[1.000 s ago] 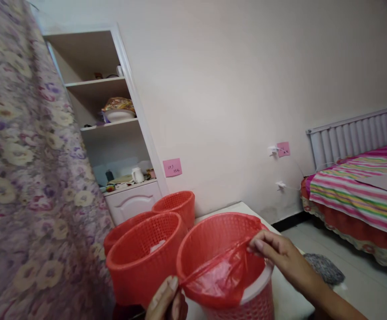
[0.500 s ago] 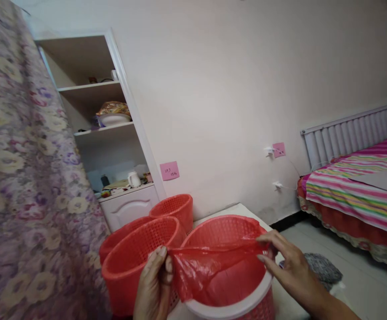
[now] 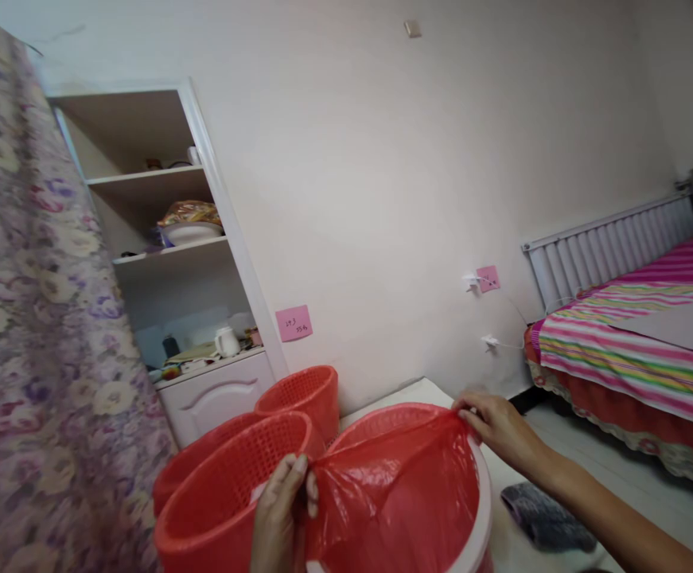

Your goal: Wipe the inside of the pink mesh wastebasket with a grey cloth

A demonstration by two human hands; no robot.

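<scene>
Left hand (image 3: 279, 513) low and close, fingers pinched together; right hand (image 3: 497, 426) reaching farther forward, arm extended, fingertips also pinched.

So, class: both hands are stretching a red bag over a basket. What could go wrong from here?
1. The thin red bag is pulled taut between the left hand and right hand; it might tear.
2. Only the right hand's edge sits at the basket rim; the left-hand side could slip inside.
3. The neighbouring red basket stands close and may get knocked.
</scene>
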